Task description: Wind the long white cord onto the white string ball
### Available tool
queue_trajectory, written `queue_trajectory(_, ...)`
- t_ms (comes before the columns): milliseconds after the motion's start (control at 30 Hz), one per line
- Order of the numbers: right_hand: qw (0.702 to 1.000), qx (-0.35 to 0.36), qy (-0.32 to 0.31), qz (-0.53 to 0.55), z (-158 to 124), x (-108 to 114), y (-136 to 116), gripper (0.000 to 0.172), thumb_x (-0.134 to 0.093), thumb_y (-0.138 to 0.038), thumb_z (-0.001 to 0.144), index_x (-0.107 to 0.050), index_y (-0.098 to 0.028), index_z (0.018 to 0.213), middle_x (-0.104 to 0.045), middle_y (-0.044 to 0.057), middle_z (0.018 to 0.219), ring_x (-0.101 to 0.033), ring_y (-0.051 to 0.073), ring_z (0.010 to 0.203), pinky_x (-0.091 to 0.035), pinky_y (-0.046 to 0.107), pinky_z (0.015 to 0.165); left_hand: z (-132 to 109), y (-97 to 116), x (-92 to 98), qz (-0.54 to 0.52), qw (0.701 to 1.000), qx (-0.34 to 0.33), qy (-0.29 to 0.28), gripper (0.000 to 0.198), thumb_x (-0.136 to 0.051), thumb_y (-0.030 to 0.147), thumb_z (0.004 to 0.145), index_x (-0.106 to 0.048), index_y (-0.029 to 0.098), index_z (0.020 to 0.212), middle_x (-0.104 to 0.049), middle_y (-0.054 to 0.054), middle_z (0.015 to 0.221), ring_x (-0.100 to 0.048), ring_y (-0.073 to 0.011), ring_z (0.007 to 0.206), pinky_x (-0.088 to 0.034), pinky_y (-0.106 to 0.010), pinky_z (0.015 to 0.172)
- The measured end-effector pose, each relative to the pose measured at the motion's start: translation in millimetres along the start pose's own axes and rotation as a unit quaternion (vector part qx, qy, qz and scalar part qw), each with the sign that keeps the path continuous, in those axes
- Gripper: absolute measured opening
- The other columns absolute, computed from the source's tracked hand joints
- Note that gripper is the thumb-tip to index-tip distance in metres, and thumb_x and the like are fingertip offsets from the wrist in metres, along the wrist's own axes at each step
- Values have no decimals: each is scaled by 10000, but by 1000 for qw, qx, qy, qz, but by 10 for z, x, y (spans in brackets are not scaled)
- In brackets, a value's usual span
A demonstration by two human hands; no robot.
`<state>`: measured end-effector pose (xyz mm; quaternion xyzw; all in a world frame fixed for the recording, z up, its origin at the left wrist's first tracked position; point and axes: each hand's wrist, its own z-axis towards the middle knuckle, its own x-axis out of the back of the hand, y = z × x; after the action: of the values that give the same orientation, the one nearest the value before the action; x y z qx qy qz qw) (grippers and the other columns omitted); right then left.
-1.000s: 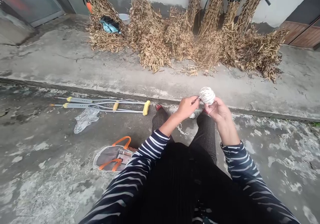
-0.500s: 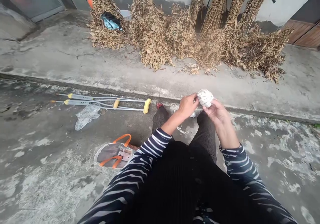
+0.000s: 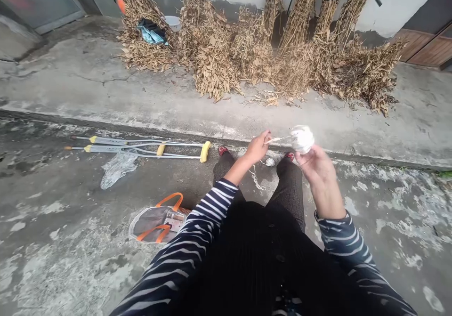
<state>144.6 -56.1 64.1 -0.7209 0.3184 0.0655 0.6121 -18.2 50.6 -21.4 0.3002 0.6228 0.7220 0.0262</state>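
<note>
A white ball of string (image 3: 302, 138) rests in my right hand (image 3: 315, 163), fingers curled under it, out over my knees. My left hand (image 3: 257, 148) pinches the loose strand (image 3: 278, 140) that runs from its fingertips to the ball. More string (image 3: 256, 179) trails down between my legs onto the concrete. Both sleeves are striped black and white.
A pair of crutches (image 3: 148, 148) lies on the ground at the left, with a clear plastic bag (image 3: 117, 168) beside them. A mesh bag with orange handles (image 3: 158, 222) sits near my left elbow. Bundles of dry leafy stalks (image 3: 261, 52) lean against the far wall beyond a concrete step.
My hands have drawn apart. The right hand moved the ball to the right, and a stretch of string now spans between the ball and my left fingers.
</note>
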Motion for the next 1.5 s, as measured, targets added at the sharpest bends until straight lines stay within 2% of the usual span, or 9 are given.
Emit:
queue_trajectory(133,999,24,34,-12,220,179,-201,123,-749,-214,771,-673,-206,867,-746,19,940,-694,110,822,-614,143,647,-292,-301,-133,-130,980,32,-150,397,-471,176,983,-597,148,1359,-741,-81,983,-704,-155,742,-551,-248,606)
queue_trajectory(233,998,11,58,-1,316,234,-266,146,-755,-195,761,-684,-204,889,-748,15,931,-703,118,850,-613,152,639,-464,-394,-139,-163,965,84,-190,331,-477,196,977,-625,127,1265,-737,-116,1029,-730,-177,788,-576,-269,603)
queue_trajectory(433,998,-35,49,2,279,132,-151,263,-800,-180,676,-708,-223,919,-767,1,943,-712,133,822,-628,178,616,-375,33,-59,-65,997,-25,-30,511,-694,152,841,-645,201,1347,-647,-130,1436,-648,-275,1259,-576,-343,963)
queue_trajectory(600,996,-37,-26,-74,223,68,-23,413,-882,-240,632,-732,-225,1017,-770,26,988,-744,201,885,-683,312,724,-125,382,-335,-190,981,-28,10,214,-622,187,928,-714,130,1112,-773,-86,975,-717,-180,833,-584,-277,756)
queue_trajectory(767,991,71,-21,-108,217,50,-114,441,-925,-262,603,-730,-198,993,-769,38,979,-739,191,815,-669,323,685,-168,252,-468,-272,962,-18,-18,252,-473,244,1019,-657,130,1147,-695,-28,805,-651,-105,618,-529,-200,552)
queue_trajectory(1067,988,123,17,-89,268,-58,-284,412,-906,-200,554,-665,-197,888,-770,5,949,-734,165,795,-651,268,651,-271,-15,-225,-191,973,37,-124,319,-449,283,1044,-561,146,1310,-723,-46,863,-667,-107,594,-496,-188,504)
queue_trajectory(1233,990,113,4,-82,251,-100,-328,452,-930,-213,520,-673,-200,892,-764,-7,906,-733,176,756,-671,309,640,-312,169,-148,-79,994,-42,59,433,-663,247,938,-604,180,1362,-668,-160,1380,-690,-246,1147,-596,-274,768)
queue_trajectory(1300,993,85,-1,-77,231,-119,-303,451,-930,-217,523,-680,-195,899,-764,-1,911,-735,171,761,-672,296,638,-278,265,-184,-86,990,-81,80,475,-721,242,895,-630,186,1358,-615,-158,1464,-645,-269,1241,-595,-285,810)
queue_trajectory(1500,993,72,-34,-91,167,-203,-288,456,-937,-245,567,-661,-200,927,-761,-1,972,-744,170,820,-690,314,696,-129,351,-479,-188,978,-36,81,206,-756,225,851,-754,132,1035,-779,-89,1010,-697,-168,807,-551,-276,758)
